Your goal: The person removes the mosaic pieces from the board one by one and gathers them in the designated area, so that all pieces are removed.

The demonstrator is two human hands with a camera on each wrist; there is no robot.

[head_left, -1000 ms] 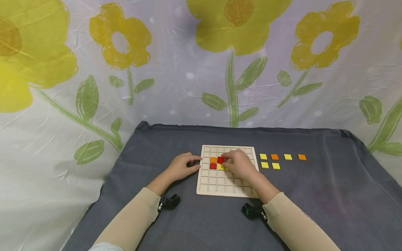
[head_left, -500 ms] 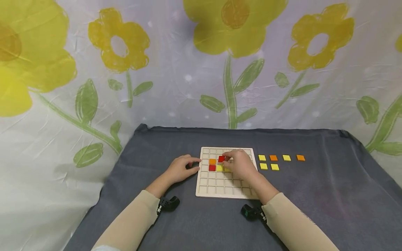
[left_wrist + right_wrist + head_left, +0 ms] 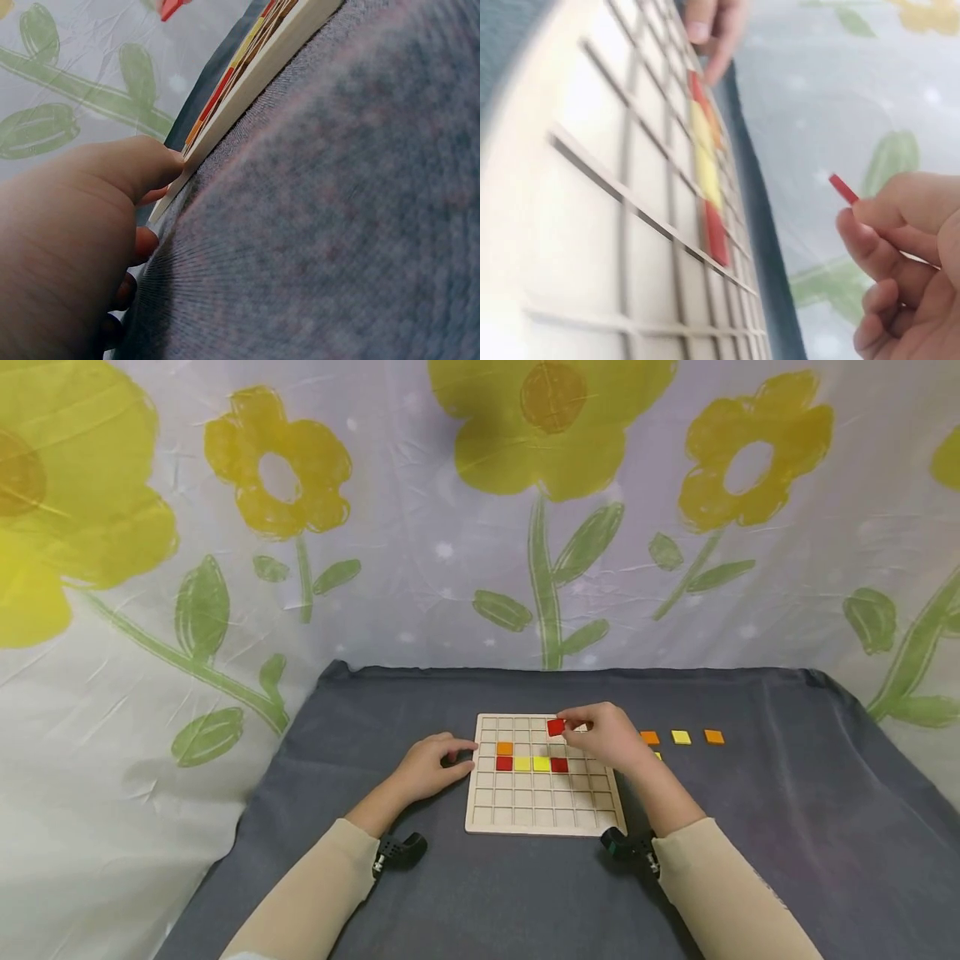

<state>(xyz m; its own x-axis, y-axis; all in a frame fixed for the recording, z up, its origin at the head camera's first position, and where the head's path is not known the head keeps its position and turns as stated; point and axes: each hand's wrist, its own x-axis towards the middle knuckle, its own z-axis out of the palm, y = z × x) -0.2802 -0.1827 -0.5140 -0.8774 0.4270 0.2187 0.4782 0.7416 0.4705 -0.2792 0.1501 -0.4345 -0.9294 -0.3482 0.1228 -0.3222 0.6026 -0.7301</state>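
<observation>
My right hand (image 3: 606, 735) pinches a red square tile (image 3: 555, 727) between thumb and fingertips, over the far right part of a pale wooden grid board (image 3: 540, 818). In the right wrist view that red tile (image 3: 843, 187) is seen edge-on, clear of the board. One row of the grid holds a red tile (image 3: 504, 763), two yellow tiles (image 3: 532, 764) and another red tile (image 3: 559, 765). An orange tile (image 3: 505, 748) lies just behind the row's left end. My left hand (image 3: 429, 767) rests at the board's left edge, thumb (image 3: 169, 161) touching it, fingers relaxed.
Right of the board, loose tiles lie on the dark grey cloth (image 3: 525, 893): an orange tile (image 3: 649, 737), a yellow tile (image 3: 681, 737) and another orange tile (image 3: 714, 737). My right hand and wrist hide others there. A flowered curtain (image 3: 405, 527) hangs behind the table.
My right hand has lifted the red tile from over the spot beside the orange one and carried it right and away from me. The row's right-hand tiles now show. My left hand stays put.
</observation>
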